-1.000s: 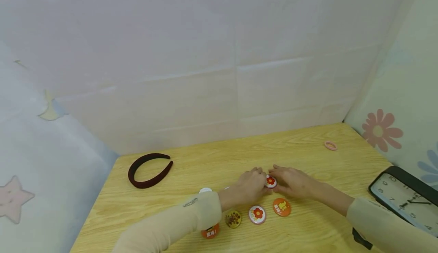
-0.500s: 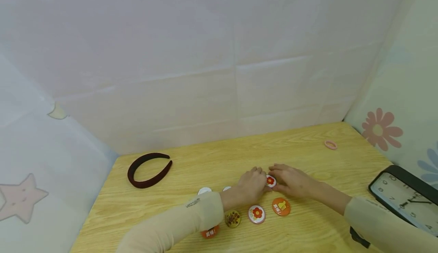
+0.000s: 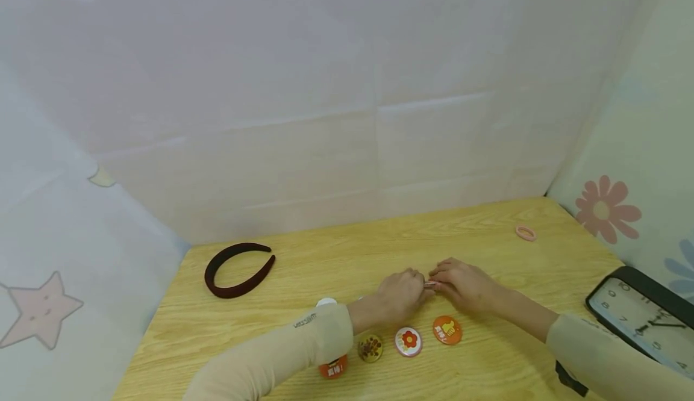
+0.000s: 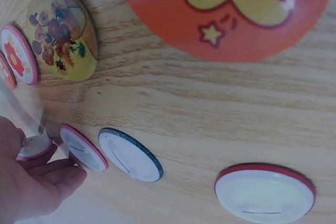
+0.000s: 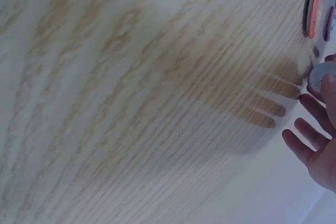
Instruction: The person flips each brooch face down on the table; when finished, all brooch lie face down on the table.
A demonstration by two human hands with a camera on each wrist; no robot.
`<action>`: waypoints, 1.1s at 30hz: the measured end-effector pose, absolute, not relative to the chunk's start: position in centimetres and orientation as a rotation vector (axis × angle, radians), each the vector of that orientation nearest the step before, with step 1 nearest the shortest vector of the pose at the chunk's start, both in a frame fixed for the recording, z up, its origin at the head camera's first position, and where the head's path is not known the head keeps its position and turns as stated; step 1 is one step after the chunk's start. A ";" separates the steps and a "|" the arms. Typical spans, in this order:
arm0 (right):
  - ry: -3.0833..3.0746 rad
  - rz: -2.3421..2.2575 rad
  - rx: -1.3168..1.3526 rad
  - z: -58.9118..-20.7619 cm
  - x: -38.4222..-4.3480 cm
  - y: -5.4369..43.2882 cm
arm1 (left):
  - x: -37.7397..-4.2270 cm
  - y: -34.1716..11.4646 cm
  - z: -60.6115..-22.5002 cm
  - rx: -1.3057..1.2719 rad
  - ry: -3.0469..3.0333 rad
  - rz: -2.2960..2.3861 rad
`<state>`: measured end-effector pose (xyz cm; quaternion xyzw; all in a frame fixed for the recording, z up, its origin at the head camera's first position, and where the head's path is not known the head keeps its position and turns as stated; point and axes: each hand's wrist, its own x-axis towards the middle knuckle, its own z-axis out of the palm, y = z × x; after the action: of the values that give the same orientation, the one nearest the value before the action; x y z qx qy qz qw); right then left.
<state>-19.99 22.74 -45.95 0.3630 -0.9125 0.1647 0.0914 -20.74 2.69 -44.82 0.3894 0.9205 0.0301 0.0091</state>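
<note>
Both hands meet over the table and pinch one round pin badge (image 3: 431,284) between them. In the head view the badge stands nearly edge-on, with a thin pinkish rim showing. My left hand (image 3: 402,294) holds its left side, fingers bent. From the right, my right hand (image 3: 468,285) grips it; the right wrist view shows the thumb over the pale back of the badge (image 5: 317,77) and the other fingers spread. Close to the left fingertips, a badge with a pink rim (image 4: 84,148) lies pin side up.
Nearer the front, face up, lie an orange thumb badge (image 3: 447,330), a red-flower badge (image 3: 408,341) and a sunflower badge (image 3: 370,348). More face-down badges (image 4: 131,154) lie by the left arm. A dark headband (image 3: 238,270), pink hair tie (image 3: 525,233) and clock (image 3: 645,317) are around.
The held badge has turned from showing its red-flower face to nearly edge-on in the head view. Both hands have stayed in nearly the same place.
</note>
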 end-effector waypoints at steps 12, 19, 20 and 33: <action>-2.823 1.013 0.827 -44.9 -20.2 22.7 | -20.5 2.9 -44.5 1.131 2.993 0.129; -2.858 1.238 0.680 -44.5 -19.9 22.1 | -20.6 2.6 -44.6 1.118 3.062 0.147; -2.861 1.248 0.665 -44.5 -19.9 22.0 | -20.7 2.5 -44.6 1.127 3.060 0.190; -2.794 0.975 0.999 -44.0 -19.8 21.6 | -20.9 2.5 -44.2 1.194 3.015 -0.011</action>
<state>-19.76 21.57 -44.03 0.3198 -0.8946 0.3120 0.0090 -20.89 2.45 -44.24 0.3678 0.9285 -0.0033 -0.0505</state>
